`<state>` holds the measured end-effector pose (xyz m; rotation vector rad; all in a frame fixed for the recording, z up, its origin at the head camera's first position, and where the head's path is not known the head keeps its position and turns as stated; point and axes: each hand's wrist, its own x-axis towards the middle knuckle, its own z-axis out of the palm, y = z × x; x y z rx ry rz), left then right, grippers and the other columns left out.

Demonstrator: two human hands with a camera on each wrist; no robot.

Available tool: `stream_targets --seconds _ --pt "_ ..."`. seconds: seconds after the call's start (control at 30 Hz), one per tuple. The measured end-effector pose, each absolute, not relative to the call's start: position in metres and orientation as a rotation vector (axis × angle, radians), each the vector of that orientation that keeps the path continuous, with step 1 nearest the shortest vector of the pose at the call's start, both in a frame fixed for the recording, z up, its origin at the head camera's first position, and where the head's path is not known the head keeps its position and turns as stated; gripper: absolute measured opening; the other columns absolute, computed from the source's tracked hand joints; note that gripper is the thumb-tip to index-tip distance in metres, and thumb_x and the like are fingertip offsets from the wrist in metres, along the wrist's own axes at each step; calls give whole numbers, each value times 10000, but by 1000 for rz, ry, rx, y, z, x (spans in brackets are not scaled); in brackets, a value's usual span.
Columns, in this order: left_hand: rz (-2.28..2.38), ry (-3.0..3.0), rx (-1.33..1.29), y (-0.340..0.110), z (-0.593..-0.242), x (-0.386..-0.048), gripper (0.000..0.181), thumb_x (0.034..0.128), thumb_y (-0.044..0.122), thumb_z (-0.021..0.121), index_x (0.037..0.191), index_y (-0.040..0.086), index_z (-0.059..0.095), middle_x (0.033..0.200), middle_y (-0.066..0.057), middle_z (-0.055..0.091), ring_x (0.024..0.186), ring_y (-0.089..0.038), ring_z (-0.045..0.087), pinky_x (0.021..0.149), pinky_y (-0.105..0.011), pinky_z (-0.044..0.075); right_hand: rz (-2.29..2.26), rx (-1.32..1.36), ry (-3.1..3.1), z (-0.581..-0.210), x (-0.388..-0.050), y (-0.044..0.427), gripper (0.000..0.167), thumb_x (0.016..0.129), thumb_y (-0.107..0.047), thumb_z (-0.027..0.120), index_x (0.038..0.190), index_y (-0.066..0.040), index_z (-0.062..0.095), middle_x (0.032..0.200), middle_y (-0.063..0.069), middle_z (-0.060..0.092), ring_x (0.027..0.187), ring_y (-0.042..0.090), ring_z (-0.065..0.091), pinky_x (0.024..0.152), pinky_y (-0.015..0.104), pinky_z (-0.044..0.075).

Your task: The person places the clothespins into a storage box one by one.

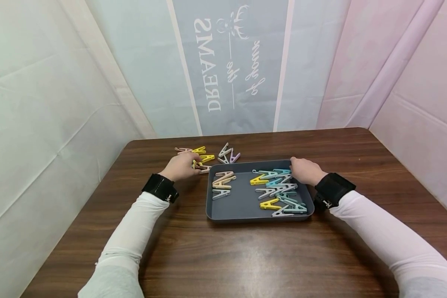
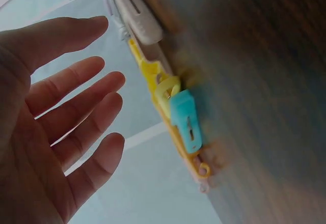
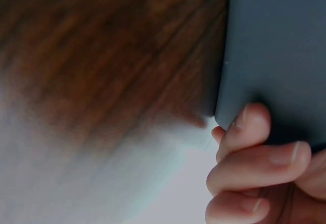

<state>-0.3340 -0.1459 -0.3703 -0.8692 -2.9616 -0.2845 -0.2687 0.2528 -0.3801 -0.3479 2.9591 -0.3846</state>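
My left hand (image 1: 181, 167) is over the table just left of the grey tray (image 1: 238, 209), by the loose clothespins. In the left wrist view that hand (image 2: 61, 107) has its fingers apart and gently bent, holding nothing; a turquoise clothespin (image 2: 186, 119), yellow clothespins (image 2: 151, 74) and a pale one (image 2: 138, 18) lie beyond the fingertips. At the tray's far right corner, my right hand (image 1: 307, 171) grips the rim. Its fingers curl at the tray edge in the right wrist view, where the hand (image 3: 254, 168) touches the grey wall (image 3: 275, 40).
Inside the tray, beige clothespins (image 1: 222, 186) are on the left, and several turquoise, grey and yellow clothespins (image 1: 270, 204) on the right. Behind the tray on the wooden table (image 1: 246, 256) lie grey and purple clothespins (image 1: 234, 157). Hanging fabric (image 1: 238, 120) borders the table's far edge.
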Motion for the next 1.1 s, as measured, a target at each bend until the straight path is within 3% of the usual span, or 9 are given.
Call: stream_targets --seconds 0.27,0.57,0.83,1.1 --pt "-193 -2995 -939 -138 -378 -341 294 837 184 757 1110 82 719 1068 -66 677 985 -225 618 807 -417 501 -380 -351 2961 -380 -267 252 322 1004 -54 460 1212 191 458 874 209 620 706 260 597 619 400 491" --pt "-168 -3034 -928 -131 -383 -346 147 852 201 743 971 114 741 892 5 660 776 -151 591 690 -363 488 -380 -357 2959 -378 -267 252 299 1008 -57 456 1191 180 464 809 160 597 672 243 580 595 374 460" --pt "-148 -3069 -922 -127 -384 -346 171 872 201 719 1010 101 736 908 -7 666 796 -169 599 704 -378 488 -386 -331 2941 -380 -268 251 319 1018 -63 440 1224 180 454 822 156 600 676 239 580 607 378 458" --pt "-152 -2939 -895 -132 -374 -341 156 850 208 725 926 76 691 788 -4 615 674 -162 540 620 -346 447 -392 -343 2936 -378 -267 252 321 1019 -63 440 1221 187 446 783 140 584 645 229 564 585 356 435"
